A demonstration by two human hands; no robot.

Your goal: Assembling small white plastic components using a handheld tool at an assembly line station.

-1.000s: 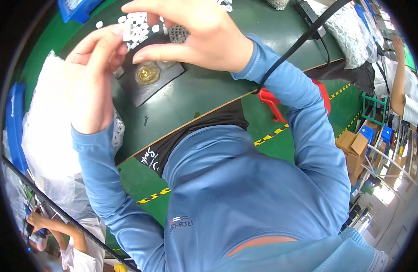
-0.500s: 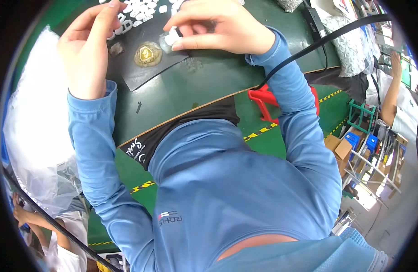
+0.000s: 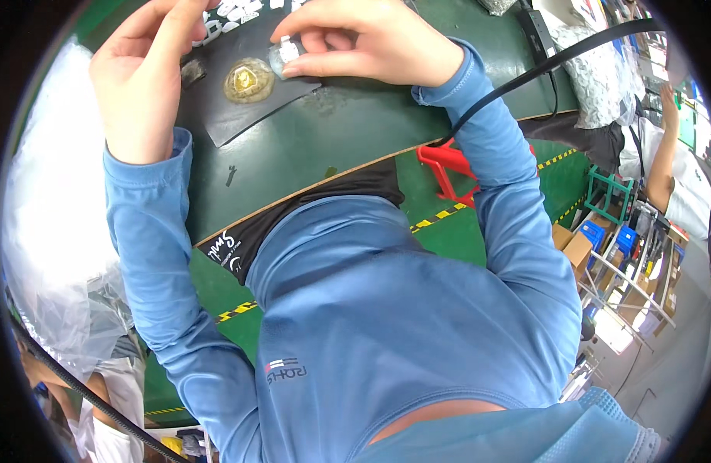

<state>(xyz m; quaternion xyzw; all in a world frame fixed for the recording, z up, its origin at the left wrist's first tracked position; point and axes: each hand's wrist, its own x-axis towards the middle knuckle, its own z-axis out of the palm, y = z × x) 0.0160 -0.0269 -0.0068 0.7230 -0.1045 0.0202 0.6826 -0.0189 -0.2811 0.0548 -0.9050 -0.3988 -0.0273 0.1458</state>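
the green bench (image 3: 347, 147) is carrying a black mat (image 3: 239, 116) with a round brass part (image 3: 249, 80); right hand (image 3: 371, 42) fingers are pinching a small grey piece (image 3: 282, 58) beside it, left hand (image 3: 143, 69) fingers are curling together over the mat

Both blue-sleeved arms reach forward, the left hand (image 3: 143, 73) raised with fingers curled and palm turned inward, the right hand (image 3: 371, 46) bent down, its thumb and fingertips pinched together.
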